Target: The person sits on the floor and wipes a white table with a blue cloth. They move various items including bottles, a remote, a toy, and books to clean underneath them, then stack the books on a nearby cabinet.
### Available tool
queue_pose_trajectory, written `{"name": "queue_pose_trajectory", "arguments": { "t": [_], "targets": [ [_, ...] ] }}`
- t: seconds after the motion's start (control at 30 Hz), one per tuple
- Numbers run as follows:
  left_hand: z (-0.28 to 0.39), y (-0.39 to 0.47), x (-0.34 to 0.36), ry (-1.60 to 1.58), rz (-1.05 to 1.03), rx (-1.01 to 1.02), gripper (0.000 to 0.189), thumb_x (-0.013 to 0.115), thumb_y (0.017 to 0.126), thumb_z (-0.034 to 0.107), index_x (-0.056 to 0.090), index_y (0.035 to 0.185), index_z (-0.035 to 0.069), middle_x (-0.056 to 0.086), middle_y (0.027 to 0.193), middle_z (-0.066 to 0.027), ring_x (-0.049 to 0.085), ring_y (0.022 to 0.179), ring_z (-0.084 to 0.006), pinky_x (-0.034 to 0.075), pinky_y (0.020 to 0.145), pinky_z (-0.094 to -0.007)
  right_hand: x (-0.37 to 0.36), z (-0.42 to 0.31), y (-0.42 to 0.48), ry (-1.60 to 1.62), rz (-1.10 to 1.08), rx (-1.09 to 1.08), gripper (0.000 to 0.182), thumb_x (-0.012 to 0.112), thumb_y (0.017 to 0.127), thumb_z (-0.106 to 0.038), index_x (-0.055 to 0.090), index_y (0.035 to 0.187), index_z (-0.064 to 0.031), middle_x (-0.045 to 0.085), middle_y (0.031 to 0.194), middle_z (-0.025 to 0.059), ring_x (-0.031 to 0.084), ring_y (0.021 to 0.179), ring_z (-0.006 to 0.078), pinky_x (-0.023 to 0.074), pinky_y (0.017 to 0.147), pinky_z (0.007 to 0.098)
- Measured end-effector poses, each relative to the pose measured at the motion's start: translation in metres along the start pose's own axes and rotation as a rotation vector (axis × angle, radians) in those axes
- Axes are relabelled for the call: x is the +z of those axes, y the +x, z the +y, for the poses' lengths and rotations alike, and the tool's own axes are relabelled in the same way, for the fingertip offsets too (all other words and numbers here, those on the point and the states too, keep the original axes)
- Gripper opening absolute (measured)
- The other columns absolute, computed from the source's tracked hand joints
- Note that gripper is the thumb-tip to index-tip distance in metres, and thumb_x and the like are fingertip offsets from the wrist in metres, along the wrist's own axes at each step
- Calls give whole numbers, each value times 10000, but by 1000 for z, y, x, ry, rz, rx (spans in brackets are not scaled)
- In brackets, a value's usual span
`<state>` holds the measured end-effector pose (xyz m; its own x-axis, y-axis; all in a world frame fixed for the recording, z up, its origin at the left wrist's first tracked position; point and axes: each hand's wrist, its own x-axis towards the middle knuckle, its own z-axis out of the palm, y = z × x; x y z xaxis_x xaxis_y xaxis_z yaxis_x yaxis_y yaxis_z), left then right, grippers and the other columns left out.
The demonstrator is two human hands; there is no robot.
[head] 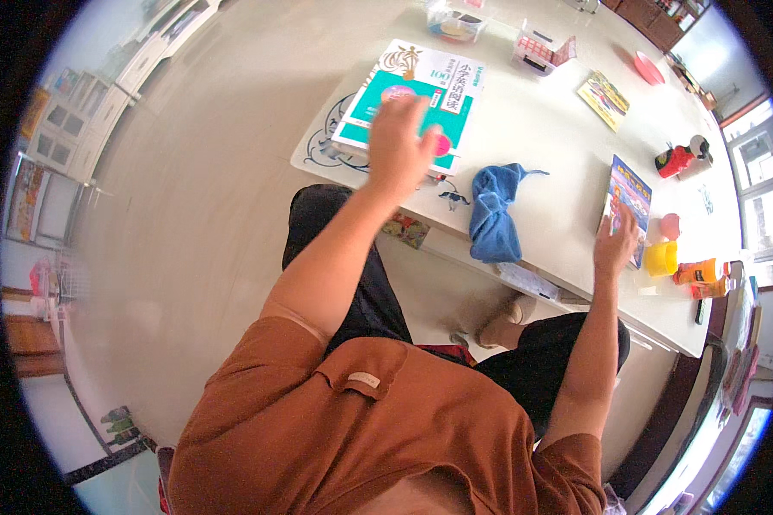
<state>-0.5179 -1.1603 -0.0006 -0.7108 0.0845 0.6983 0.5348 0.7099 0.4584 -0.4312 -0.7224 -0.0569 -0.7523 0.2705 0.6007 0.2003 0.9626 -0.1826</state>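
Observation:
My left hand, slightly blurred, is over a white and green paperback book with a zebra on its cover. Its thumb stands apart from the fingers, and whether it touches the cover is hard to tell. At the right, my right hand lies on the lower part of a blue illustrated book, fingers spread over the cover. Between the two books, a twisted blue cloth rests at the front edge of the white table.
Two clear plastic boxes and a yellow booklet are farther back, near a pink bowl. Right of the blue book stand a red bottle, a yellow cup and orange bottles. An open drawer is below the table edge.

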Motion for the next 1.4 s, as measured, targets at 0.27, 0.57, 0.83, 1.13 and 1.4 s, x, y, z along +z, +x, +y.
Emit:
{"name": "queue_pose_trajectory", "arguments": {
  "t": [0.27,0.57,0.83,1.13,1.4],
  "targets": [
    [-92,-7,-51,199,-336,-608,533,636,954,336,547,1359,0,646,1284,-236,598,1215,-406,488,980,-505,-12,-213,-38,1022,-448,195,335,628,1002,-143,629,1306,-2,744,1040,132,728,875,192,578,704,297],
    [-104,-13,-61,155,-272,-539,412,660,936,273,659,1274,37,721,1117,-193,682,1034,-351,528,889,-463,21,-286,-24,1345,-736,574,415,627,996,-152,535,1333,74,676,896,124,585,626,123,455,515,263],
    [-116,-2,-54,-396,-69,-680,354,698,888,168,685,1185,-25,727,854,-130,691,710,-245,533,646,-402,21,-279,-16,1621,-712,800,335,545,948,-36,548,1270,60,549,759,54,485,574,124,393,487,282],
    [-113,11,-69,-844,-467,-867,312,650,920,162,615,1123,-72,694,867,-119,629,547,-143,494,430,-265,16,-296,-5,1449,-852,710,171,573,1020,-181,550,1089,-25,532,724,39,436,517,108,361,470,269],
    [-114,19,-69,-1256,-529,-947,390,627,930,79,555,1289,-54,688,1201,-192,711,1016,-239,579,894,-357,-21,-298,-12,1503,-812,697,169,541,1032,-170,547,1129,-31,527,685,28,424,489,99,338,461,261]
  ]
}}
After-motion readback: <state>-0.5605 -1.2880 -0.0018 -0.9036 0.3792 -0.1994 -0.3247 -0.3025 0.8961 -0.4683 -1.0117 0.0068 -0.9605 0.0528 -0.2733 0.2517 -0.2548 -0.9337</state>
